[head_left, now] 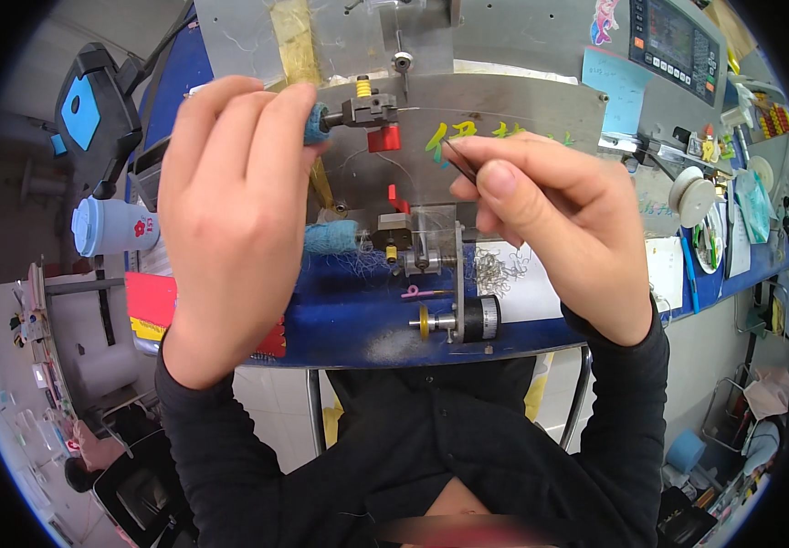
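Observation:
My left hand (230, 192) is closed around a handle wrapped in blue material (316, 126), at the left end of a dark metal clamp (372, 111) with a red lever (383, 139). Its fingers hide most of that handle. Right of the clamp, my right hand (563, 215) pinches dark, slim tweezers (459, 163) between thumb and fingers. The tips point up and left, and whether they grip anything is too small to tell. A thin line runs rightward from the clamp. Nearer me sits a second clamp (393, 234) with another blue-wrapped handle (331, 238).
Small hooked metal pieces (497, 270) lie heaped on white paper. A black dial (479, 319) stands at the blue table's front edge. A light blue cup (116, 226) is at left; a control panel (678, 46) and white spool (690, 197) are at right.

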`<state>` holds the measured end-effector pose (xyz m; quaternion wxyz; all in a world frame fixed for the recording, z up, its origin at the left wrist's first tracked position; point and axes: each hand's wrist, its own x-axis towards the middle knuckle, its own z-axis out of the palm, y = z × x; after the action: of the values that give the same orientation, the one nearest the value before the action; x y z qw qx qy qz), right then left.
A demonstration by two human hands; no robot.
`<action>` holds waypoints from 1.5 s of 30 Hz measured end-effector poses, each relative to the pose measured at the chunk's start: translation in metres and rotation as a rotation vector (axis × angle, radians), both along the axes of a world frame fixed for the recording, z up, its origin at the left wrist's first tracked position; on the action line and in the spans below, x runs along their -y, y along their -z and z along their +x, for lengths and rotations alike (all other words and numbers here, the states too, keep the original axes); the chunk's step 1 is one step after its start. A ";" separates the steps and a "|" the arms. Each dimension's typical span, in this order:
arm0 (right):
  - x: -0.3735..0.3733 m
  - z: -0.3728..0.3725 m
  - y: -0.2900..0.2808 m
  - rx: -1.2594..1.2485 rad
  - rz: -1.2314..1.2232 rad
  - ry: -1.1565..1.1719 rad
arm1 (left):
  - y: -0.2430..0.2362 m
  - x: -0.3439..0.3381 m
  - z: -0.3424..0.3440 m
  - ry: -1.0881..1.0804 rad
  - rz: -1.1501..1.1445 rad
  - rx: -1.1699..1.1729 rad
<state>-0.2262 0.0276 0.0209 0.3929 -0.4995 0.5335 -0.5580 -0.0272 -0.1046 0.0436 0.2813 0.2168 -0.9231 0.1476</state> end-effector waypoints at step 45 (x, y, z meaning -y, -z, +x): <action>-0.069 0.009 0.023 0.368 0.195 0.017 | 0.017 -0.022 0.033 0.230 0.076 0.012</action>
<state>-0.2168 0.0962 -0.0024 0.5256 -0.3443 0.5082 -0.5891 0.0062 -0.0827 0.0263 0.2823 0.1188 -0.9485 0.0806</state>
